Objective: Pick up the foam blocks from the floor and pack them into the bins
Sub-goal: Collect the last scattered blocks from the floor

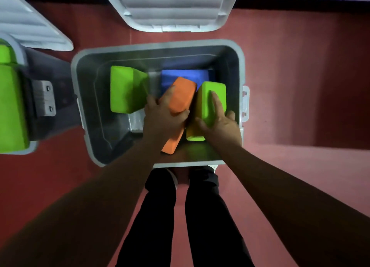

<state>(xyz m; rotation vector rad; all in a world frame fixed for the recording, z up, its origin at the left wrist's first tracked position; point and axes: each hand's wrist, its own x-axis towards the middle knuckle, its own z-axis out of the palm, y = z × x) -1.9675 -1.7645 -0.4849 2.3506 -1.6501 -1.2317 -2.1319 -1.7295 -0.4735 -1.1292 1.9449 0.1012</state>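
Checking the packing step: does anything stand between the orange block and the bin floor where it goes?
Yes. A blue block lies in the bin beneath the far end of the orange block that the left hand grips, and the green block in the right hand crowds its right side.

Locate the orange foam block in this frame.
In the head view, the orange block is inside the grey bin, right of centre, gripped by the left hand, beside the green block that the right hand holds.

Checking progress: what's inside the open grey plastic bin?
Left green foam block; orange foam block in left hand; right green foam block in right hand; blue foam block behind, partly covered by them.
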